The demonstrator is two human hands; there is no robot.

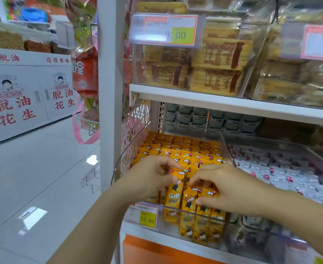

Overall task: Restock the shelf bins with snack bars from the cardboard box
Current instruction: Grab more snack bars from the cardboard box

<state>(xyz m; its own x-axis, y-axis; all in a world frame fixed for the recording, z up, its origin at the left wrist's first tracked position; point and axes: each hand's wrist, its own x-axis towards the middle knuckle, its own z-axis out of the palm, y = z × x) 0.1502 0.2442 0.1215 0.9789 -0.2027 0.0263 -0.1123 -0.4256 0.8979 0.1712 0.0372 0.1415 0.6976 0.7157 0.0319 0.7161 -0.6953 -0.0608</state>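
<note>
A clear plastic shelf bin (pixel 225 143) on the lower shelf is packed with several yellow-orange snack bars (pixel 183 151). My left hand (pixel 153 176) pinches an upright yellow bar (pixel 173 199) at the bin's front row. My right hand (pixel 227 189) has its fingers curled round the tops of the neighbouring yellow bars (pixel 190 202), pressing them into the row. Both hands sit side by side over the front of the bin. The cardboard box is not in view.
A neighbouring bin (pixel 282 168) to the right holds pink-and-white wrapped bars. Above, a white shelf (pixel 214 103) carries clear bins of tan biscuit packs. A yellow price tag (pixel 147 218) hangs on the bin front. Tiled floor (pixel 42 178) and a white display stand (pixel 23 96) lie left.
</note>
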